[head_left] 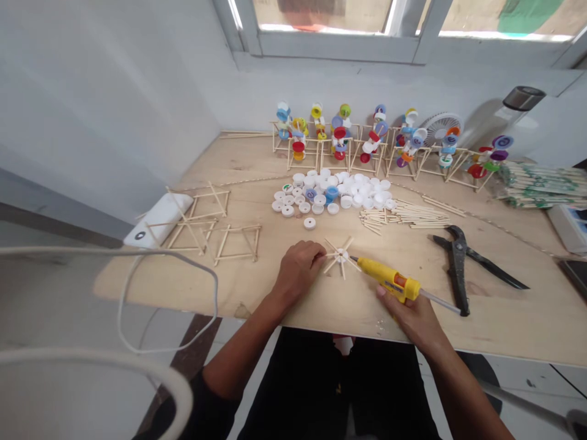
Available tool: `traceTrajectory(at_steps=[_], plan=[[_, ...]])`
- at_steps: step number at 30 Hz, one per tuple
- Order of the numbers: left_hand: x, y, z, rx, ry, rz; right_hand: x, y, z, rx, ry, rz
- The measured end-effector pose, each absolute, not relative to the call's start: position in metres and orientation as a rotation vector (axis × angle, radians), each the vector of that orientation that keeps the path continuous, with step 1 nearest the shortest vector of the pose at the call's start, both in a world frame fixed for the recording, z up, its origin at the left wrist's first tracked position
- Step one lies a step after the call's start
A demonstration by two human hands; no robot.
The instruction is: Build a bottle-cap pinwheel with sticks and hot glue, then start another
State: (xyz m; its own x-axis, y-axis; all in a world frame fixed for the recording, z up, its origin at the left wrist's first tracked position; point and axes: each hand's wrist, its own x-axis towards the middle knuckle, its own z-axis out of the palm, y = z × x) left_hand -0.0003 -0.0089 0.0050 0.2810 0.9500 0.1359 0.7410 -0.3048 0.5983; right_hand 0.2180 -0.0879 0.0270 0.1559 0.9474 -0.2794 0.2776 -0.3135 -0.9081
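White cable (186, 397), one looped length, lies nearest the viewer, below and left of the left fingers. Step in hand, as judged from the poses: glue is being applied to a spoked hub (340, 255), a white disc with about six sticks radiating from it, lying flat on the table (284, 311) between the two hands. Left hand (298, 269): fingers curled, thumb and forefinger pinching the end of one spoke. Right hand (415, 318): fingers wrapped around one yellow glue gun (383, 275), nozzle pointing at the hub (whether it touches cannot be told). What the move appears to call for is a steady left pinch while the nozzle meets a joint of stick and disc.

Counts. Just beyond the left fingertips: one lone cap (310, 223). Farther beyond both hands: a cap pile (362, 189), mostly white and too crowded to number, with two blue ones among them. Beyond the right fingers: loose sticks (408, 214), uncountable where they overlap. Right of the right fingers: one pair of pliers (458, 256). Left of the left fingers: apparently three stick frames (222, 245). Farthest from the fingers, along the wall: about eleven capped wheels (339, 133) on frames, partly overlapping, and one fan (443, 129).
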Motion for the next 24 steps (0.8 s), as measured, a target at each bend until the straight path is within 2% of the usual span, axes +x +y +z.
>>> traceTrajectory(at_steps=[13, 24], plan=[[-0.0015, -0.0059, 0.0043, 2.168, 1.486, 0.653, 0.2175, -0.0882, 0.0281, -1.726, -1.201, 1.199], [-0.0034, -0.0024, 0.0031, 2.44, 1.462, 0.564, 0.2176, -0.0887, 0.023, -1.74, -1.176, 1.162]])
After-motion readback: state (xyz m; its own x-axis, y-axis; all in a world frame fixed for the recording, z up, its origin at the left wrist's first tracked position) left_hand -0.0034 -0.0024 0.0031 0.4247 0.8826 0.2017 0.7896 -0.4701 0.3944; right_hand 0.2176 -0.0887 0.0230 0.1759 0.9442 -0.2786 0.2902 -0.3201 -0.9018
